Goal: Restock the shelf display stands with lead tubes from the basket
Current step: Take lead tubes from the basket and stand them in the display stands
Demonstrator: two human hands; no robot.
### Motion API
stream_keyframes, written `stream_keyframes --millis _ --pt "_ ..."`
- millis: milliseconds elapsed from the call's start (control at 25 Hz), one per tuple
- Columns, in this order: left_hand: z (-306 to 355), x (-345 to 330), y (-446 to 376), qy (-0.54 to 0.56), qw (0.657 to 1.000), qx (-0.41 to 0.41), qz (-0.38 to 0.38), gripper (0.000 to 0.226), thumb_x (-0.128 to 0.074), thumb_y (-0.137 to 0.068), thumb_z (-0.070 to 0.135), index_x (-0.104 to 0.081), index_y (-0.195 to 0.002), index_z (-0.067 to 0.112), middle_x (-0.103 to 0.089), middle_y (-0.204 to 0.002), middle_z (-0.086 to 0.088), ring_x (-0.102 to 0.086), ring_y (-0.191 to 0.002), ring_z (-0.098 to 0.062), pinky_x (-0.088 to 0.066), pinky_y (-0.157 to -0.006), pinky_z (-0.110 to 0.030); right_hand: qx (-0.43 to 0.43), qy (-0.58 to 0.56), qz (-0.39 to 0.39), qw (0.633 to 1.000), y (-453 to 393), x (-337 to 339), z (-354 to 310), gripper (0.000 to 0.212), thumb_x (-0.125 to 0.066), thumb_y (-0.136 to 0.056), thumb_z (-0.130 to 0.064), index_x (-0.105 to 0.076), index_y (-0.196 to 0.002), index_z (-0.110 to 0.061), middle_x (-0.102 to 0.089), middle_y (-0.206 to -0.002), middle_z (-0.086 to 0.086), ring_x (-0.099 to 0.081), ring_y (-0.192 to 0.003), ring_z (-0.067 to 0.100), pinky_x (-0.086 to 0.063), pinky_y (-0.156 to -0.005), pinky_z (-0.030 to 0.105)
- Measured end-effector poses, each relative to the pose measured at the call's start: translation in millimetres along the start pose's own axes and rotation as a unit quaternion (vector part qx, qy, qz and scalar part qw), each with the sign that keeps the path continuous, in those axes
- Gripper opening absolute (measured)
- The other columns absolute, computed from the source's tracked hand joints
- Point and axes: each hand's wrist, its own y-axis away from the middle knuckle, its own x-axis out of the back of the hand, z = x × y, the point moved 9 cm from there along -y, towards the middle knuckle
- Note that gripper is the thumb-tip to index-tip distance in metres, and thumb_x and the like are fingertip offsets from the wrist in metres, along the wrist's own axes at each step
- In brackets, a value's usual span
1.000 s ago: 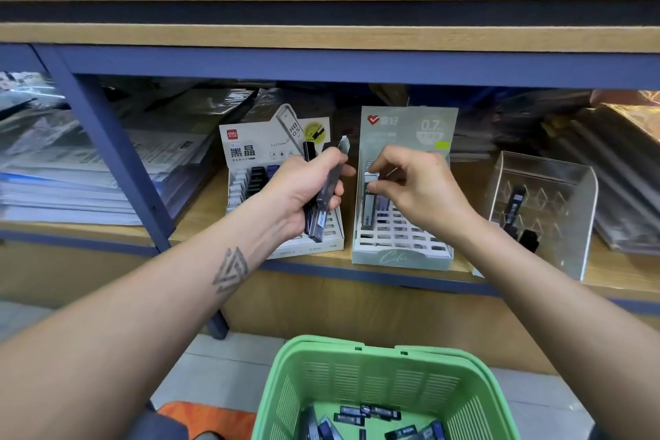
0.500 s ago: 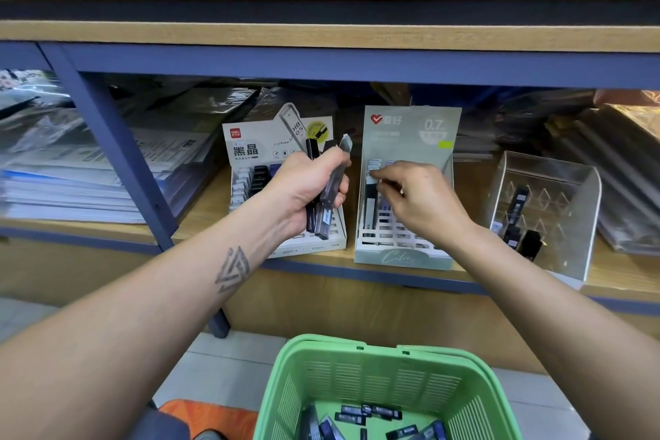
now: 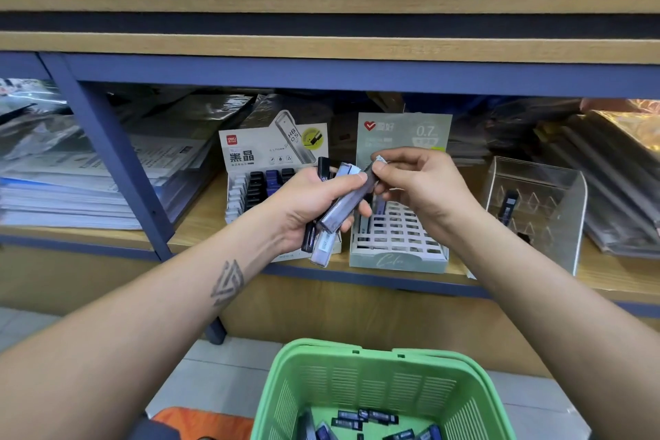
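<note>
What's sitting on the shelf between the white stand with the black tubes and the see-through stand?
In the head view, the grey-green display stand marked 0.7 stands between the white stand and the clear stand, partly hidden by both hands.

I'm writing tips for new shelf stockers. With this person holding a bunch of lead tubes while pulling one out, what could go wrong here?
1. The left hand grips several lead tubes loosely fanned; as the right hand pinches one out, others might slip and fall outside the green basket.
2. Both stands sit side by side: the tube could end up in the 0.7 stand when it belongs in the HB 0.5 stand, or the reverse.
</note>
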Motion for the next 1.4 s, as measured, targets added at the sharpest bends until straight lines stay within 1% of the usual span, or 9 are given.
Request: stream_keyframes --millis 280,480,600,720,880,960,1080,1240,1400 --pt "-8 -2 1 -0.002 0.999 0.046 -0.023 0.036 -0.070 -0.092 0.038 -0.065 -0.100 0.002 -0.062 -0.068 -0.012 -0.051 -0.049 -0.018 -0.044 -0.047 -0.024 -0.040 -0.088 -0.018 0.995 3 8 5 0.023 -0.066 -0.090 0.006 -0.067 -0.113 0.003 -0.072 -0.077 0.012 -0.070 -0.067 0.017 -0.058 -0.064 0.022" --pt "-6 3 -3 -0.078 0.997 0.008 0.019 0.032 -0.087 -0.076 0.033 -0.065 -0.072 0.011 -0.054 -0.061 -0.011 -0.045 -0.044 -0.018 -0.039 -0.047 -0.025 -0.062 -0.087 -0.038 0.994 6 2 8 0.021 -0.069 -0.089 0.002 -0.069 -0.110 0.005 -0.073 -0.094 0.020 -0.071 -0.083 0.025 -0.062 -0.080 0.031" --pt "-10 11 -4 -0.063 0.996 0.021 0.064 0.044 -0.086 -0.075 0.044 -0.064 -0.081 0.007 -0.058 -0.062 -0.009 -0.053 -0.049 -0.017 -0.045 -0.053 -0.027 -0.063 -0.063 -0.028 0.996 5 5 7 0.027 -0.066 -0.087 0.012 -0.067 -0.112 0.002 -0.076 -0.094 0.018 -0.074 -0.083 0.025 -0.060 -0.070 0.026" --pt "-13 22 -6 -0.083 0.992 0.026 0.092 0.051 -0.088 -0.073 0.043 -0.067 -0.100 0.005 -0.061 -0.071 -0.006 -0.059 -0.060 -0.015 -0.048 -0.061 -0.031 -0.057 -0.048 -0.029 0.997 3 8 6 0.029 -0.065 -0.085 0.015 -0.066 -0.111 0.002 -0.077 -0.097 0.018 -0.075 -0.092 0.028 -0.060 -0.077 0.029" --pt "-10 28 -6 -0.135 0.981 0.025 0.133 0.045 -0.081 -0.080 0.049 -0.062 -0.091 0.009 -0.058 -0.067 -0.005 -0.057 -0.054 -0.014 -0.047 -0.053 -0.027 -0.041 -0.035 -0.014 0.998 3 10 6 0.029 -0.070 -0.083 0.013 -0.072 -0.108 -0.003 -0.076 -0.090 0.017 -0.074 -0.089 0.030 -0.060 -0.082 0.033" --pt "-9 36 -4 -0.171 0.969 0.031 0.175 0.041 -0.076 -0.085 0.046 -0.062 -0.084 0.008 -0.057 -0.058 -0.004 -0.055 -0.047 -0.015 -0.047 -0.050 -0.027 -0.006 -0.002 0.003 1.000 2 16 -4 0.029 -0.073 -0.082 0.011 -0.070 -0.106 -0.005 -0.076 -0.086 0.015 -0.075 -0.085 0.028 -0.060 -0.077 0.031" --pt "-11 45 -4 -0.112 0.975 0.058 0.185 0.036 -0.078 -0.086 0.037 -0.063 -0.090 0.004 -0.055 -0.053 -0.006 -0.046 -0.040 -0.018 -0.042 -0.045 -0.024 0.071 0.120 0.027 0.990 2 22 -21 0.027 -0.078 -0.081 0.004 -0.071 -0.100 -0.014 -0.075 -0.089 0.012 -0.075 -0.082 0.022 -0.059 -0.074 0.027" --pt "-15 37 -7 -0.021 0.985 0.088 0.149 0.037 -0.074 -0.088 0.039 -0.060 -0.081 0.005 -0.050 -0.051 -0.006 -0.042 -0.039 -0.018 -0.037 -0.041 -0.022 0.157 0.327 0.010 0.932 7 7 -17 0.027 -0.077 -0.086 -0.008 -0.072 -0.107 -0.025 -0.072 -0.094 -0.001 -0.070 -0.085 0.013 -0.059 -0.083 0.029" --pt "-17 26 -8 -0.004 0.989 0.093 0.111 0.033 -0.064 -0.096 0.037 -0.062 -0.085 0.005 -0.051 -0.053 -0.006 -0.044 -0.041 -0.018 -0.035 -0.043 -0.022 0.193 0.343 0.029 0.919 10 0 -12 0.028 -0.075 -0.088 -0.007 -0.067 -0.107 -0.025 -0.069 -0.093 -0.003 -0.068 -0.088 0.010 -0.057 -0.083 0.025"
